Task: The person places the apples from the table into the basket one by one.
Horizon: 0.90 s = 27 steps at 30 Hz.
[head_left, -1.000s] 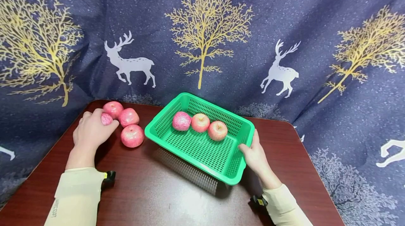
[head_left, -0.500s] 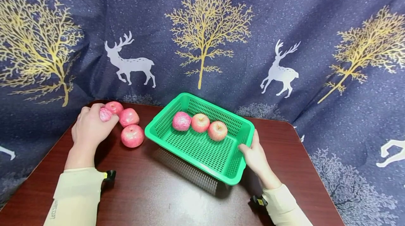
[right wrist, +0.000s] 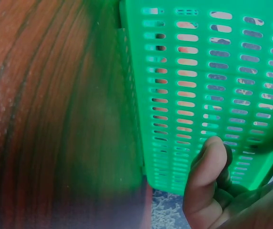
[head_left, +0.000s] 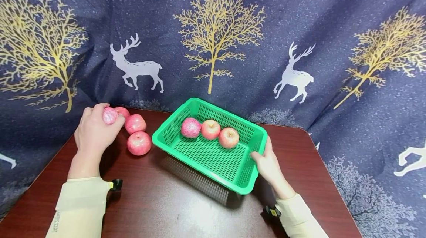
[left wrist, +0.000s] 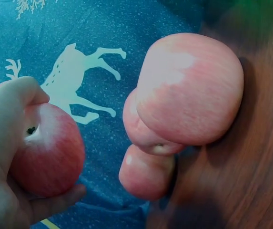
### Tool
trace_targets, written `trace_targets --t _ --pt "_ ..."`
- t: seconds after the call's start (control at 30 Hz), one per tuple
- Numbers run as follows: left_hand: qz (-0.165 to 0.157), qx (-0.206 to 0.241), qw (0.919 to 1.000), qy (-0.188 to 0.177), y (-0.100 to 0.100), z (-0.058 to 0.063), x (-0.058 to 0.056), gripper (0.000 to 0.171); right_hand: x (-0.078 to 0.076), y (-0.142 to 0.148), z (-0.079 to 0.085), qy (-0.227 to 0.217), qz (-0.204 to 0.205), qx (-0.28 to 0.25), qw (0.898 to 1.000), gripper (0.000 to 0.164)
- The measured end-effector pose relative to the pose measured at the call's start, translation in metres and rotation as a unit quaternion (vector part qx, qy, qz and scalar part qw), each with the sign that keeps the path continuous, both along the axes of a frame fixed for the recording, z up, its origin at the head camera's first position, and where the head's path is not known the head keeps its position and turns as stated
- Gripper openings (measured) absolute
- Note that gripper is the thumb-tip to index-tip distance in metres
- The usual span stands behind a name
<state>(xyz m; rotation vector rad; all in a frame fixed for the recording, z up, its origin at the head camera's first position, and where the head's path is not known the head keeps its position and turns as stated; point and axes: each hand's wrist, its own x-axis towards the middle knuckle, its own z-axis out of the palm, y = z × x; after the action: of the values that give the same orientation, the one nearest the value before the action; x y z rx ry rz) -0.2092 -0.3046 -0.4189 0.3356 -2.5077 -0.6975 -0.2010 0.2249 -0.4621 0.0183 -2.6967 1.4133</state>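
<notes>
My left hand (head_left: 94,130) grips a pink-red apple (head_left: 110,115) at the table's far left. In the left wrist view, fingers and thumb curl round this apple (left wrist: 55,152), and its stem hollow shows. Beside it are three more red apples: a near one (head_left: 139,143), a middle one (head_left: 135,124) and a back one (head_left: 122,112) partly hidden by the hand. A green perforated basket (head_left: 203,166) stands mid-table, with three apples (head_left: 210,129) in a row inside. My right hand (head_left: 267,164) holds the basket's right end, its thumb over the rim. The right wrist view shows curled fingers (right wrist: 207,176) against the slotted wall.
The dark red-brown wooden table (head_left: 149,201) narrows towards its far edge. Right behind it hangs a blue cloth (head_left: 239,64) printed with deer and trees. A black wrist camera (head_left: 115,185) sits at the left cuff, another camera (head_left: 272,211) at the right.
My left hand has raised the apple slightly up and to the left, away from the other apples. The right hand and the basket have stayed in place.
</notes>
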Motion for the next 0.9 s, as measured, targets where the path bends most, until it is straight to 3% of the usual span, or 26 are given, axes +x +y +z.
trace_targets --t 0.4,0.9 --pt "-0.004 -0.002 0.9998 0.019 0.014 0.009 0.003 0.064 -0.001 -0.001 0.0 0.005 -0.005 0.001 1.0 0.09" --pt "-0.012 0.033 0.9978 0.056 0.026 0.01 0.001 0.063 0.0 0.0 0.0 0.003 -0.002 0.001 1.0 0.089"
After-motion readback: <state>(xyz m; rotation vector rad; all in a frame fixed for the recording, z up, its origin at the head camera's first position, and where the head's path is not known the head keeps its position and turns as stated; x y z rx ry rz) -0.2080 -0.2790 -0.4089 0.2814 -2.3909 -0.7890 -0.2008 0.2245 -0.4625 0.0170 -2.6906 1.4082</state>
